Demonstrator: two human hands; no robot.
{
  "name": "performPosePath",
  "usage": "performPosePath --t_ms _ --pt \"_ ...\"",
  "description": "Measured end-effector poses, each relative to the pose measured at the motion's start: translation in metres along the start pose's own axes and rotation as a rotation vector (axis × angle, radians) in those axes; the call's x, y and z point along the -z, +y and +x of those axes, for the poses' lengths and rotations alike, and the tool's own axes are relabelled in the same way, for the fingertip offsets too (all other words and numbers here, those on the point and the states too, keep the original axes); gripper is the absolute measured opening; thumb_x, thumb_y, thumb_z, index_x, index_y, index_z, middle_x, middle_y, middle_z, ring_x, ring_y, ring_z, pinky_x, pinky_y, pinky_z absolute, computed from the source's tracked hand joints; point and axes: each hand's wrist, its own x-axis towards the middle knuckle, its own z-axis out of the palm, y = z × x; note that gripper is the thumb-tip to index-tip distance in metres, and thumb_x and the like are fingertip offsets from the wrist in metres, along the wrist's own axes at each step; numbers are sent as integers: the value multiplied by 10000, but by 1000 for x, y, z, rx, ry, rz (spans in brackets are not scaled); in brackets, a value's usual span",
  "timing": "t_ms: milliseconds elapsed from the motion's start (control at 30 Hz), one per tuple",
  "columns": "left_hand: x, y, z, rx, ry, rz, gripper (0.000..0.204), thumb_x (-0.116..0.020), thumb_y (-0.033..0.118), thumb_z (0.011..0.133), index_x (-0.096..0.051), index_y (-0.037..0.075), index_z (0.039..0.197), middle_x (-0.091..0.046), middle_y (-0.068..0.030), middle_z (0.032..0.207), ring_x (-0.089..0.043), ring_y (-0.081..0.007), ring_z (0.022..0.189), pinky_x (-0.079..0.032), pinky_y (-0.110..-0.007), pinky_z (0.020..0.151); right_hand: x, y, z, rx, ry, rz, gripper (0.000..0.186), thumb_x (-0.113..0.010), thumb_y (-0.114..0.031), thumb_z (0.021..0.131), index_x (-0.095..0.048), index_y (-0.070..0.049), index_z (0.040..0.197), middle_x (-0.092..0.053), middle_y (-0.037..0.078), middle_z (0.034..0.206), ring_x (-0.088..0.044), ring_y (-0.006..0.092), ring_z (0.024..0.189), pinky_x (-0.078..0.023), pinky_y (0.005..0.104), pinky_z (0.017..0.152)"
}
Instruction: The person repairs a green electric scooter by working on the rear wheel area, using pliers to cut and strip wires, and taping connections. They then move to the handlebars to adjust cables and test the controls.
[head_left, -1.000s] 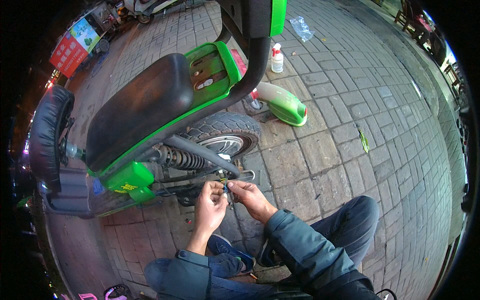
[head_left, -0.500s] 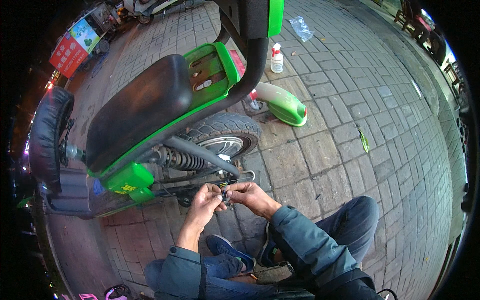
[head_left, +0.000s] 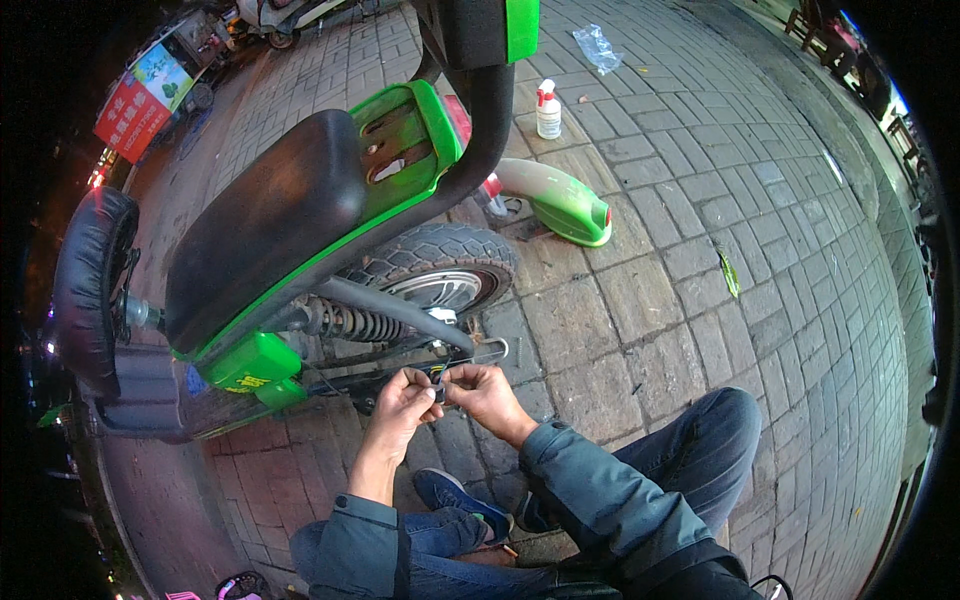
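Small dark part (head_left: 438, 378) now pinched between both hands, fingertips closer together.

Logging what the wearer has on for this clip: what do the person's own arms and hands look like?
Both hands are bare, with no gloves: left hand, right hand. Each forearm is covered by a long blue-grey jacket sleeve with a loose cuff ending at the wrist. I can make out no watch, rings or markings.

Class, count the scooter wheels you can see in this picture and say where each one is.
2. The rear wheel is just above the hands; the front wheel is at the far left edge. Parked vehicles at the top edge may hide more wheels.
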Motion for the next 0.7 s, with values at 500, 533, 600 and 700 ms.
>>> performPosePath --t_ms 500,533,600,700 --pt "-25 3 -8 -273 120 485 104 -624 -25 954 -560 3 1031 -683 -69 883 -687 -132 780 -547 -274 693 16 -64 -25 -95 -171 -445 309 -671 -307 991 -691 1 1003 -688 30 819 -620 98 749 -514 264 652" --pt "-27 3 -11 -291 145 563 109 -628 -25 948 -566 -4 1035 -685 -76 888 -690 -138 782 -550 -278 700 15 -64 -25 -124 -169 -389 295 -676 -303 987 -690 -9 986 -677 23 810 -608 90 736 -496 259 637" --pt "-31 4 -18 -393 188 747 174 -662 -24 903 -600 -10 1065 -705 -110 924 -707 -172 784 -563 -304 711 14 -61 -25 -193 -164 -303 270 -685 -296 981 -688 -27 952 -656 7 792 -582 74 711 -459 249 605" --pt "-36 0 -24 -492 241 982 270 -697 -25 833 -645 7 1096 -717 -152 972 -723 -241 779 -574 -356 682 11 -52 -26 -240 -136 -123 248 -686 -288 981 -678 -52 904 -622 -19 763 -557 71 689 -430 236 601"
